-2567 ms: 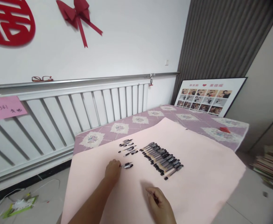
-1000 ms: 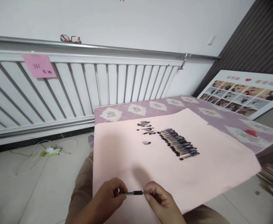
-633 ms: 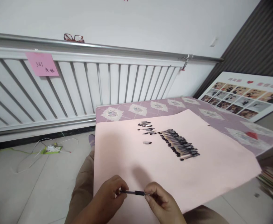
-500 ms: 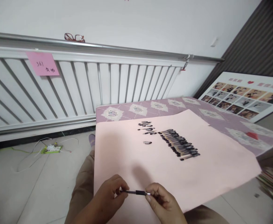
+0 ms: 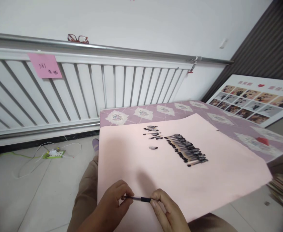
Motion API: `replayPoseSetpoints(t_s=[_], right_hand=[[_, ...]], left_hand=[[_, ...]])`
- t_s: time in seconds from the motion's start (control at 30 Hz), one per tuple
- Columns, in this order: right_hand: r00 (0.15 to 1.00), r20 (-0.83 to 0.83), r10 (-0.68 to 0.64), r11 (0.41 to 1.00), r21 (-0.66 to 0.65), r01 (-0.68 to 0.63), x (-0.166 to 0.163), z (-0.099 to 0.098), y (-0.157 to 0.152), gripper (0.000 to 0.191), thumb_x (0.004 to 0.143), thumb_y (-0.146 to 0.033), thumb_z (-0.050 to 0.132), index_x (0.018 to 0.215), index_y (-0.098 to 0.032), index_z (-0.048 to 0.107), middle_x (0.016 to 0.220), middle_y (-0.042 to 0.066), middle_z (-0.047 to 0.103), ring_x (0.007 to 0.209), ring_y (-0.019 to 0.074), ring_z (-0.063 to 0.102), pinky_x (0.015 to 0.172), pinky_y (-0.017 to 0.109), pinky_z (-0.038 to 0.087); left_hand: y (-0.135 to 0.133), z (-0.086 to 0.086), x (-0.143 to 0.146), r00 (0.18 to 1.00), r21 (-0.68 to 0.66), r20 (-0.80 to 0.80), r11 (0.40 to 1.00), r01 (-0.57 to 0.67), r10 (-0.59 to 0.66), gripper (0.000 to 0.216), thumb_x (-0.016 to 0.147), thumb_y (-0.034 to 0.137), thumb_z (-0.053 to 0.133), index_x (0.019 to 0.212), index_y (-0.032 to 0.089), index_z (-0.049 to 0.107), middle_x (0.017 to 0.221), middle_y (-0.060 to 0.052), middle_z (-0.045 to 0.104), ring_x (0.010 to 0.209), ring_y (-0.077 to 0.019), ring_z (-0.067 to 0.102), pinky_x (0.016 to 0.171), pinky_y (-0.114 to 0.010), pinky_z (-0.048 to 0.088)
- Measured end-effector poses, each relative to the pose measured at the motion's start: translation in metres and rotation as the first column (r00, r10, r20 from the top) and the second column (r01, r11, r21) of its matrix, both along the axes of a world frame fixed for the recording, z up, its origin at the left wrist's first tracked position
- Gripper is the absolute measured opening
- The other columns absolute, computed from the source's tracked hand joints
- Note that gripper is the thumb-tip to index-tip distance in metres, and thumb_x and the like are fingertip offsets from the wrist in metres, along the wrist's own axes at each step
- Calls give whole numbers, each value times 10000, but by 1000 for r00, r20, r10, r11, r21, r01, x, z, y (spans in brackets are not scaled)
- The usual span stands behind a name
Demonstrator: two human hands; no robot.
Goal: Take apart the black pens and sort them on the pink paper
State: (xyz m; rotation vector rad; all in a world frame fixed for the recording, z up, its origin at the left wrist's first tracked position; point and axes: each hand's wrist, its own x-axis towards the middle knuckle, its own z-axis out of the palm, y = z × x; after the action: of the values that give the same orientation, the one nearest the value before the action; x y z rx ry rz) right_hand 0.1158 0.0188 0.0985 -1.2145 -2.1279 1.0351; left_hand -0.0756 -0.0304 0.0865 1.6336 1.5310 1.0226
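Both hands pinch one black pen point(image 5: 138, 198) level above the pink sheet's point(image 5: 228, 174) near edge: the left hand point(image 5: 112, 206) grips one end, the right hand point(image 5: 166, 211) the other, perhaps its cap. Farther off lies a row of pens point(image 5: 186, 150).

The sheet point(image 5: 228, 180) lies on the table point(image 5: 204, 108), covering its near part; at the sheet's near edge the left hand point(image 5: 112, 209) and right hand point(image 5: 167, 214) pinch a pen point(image 5: 138, 198) between them; farther off, a row of pens point(image 5: 186, 149) lies mid-sheet, with loose pen parts point(image 5: 152, 132) to its left; the radiator point(image 5: 83, 87) stands behind the table, glasses point(image 5: 77, 38) on its rail; a photo board point(image 5: 252, 101) leans at far right.
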Motion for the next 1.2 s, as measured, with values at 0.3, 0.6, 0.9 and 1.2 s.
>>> replayPoseSetpoints(t_s=[0.3, 0.6, 0.9, 1.2], right_hand=[[995, 91, -43, 997, 65, 37, -1, -11, 2, 357, 873, -384, 325, 576, -213, 426, 553, -24, 470, 536, 125, 473, 503, 206, 355], [965, -201, -169, 983, -108, 150, 3, -10, 5, 193, 792, -399, 470, 794, -221, 543, 688, -16, 532, 662, 143, 530, 618, 213, 429], [981, -86, -174, 985, -19, 173, 0, -12, 7, 253, 795, -378, 492, 607, -210, 477, 585, -39, 458, 564, 117, 466, 545, 201, 395], [959, -236, -158, 973, -205, 110, 4, -18, 9, 188, 752, -388, 551, 760, -203, 581, 655, -16, 540, 624, 132, 520, 579, 214, 437]], left_hand=[[3, -3, 4, 999, 29, -46, 1000, 9, -7, 159, 705, 53, 509, 739, 199, 560, 769, -15, 561, 723, -138, 520, 636, -243, 415], [5, -5, 4, 998, 27, -54, 1000, -12, 14, 154, 711, 61, 506, 746, 205, 549, 768, -10, 559, 711, -135, 516, 640, -246, 414], [5, -6, 6, 996, 64, -87, 998, -1, 7, 159, 722, 61, 492, 752, 204, 555, 775, -21, 567, 739, -146, 531, 652, -257, 431], [6, -7, 5, 997, 81, -69, 996, -36, 41, 159, 726, 65, 495, 779, 204, 552, 774, -14, 556, 730, -138, 539, 649, -251, 444]])
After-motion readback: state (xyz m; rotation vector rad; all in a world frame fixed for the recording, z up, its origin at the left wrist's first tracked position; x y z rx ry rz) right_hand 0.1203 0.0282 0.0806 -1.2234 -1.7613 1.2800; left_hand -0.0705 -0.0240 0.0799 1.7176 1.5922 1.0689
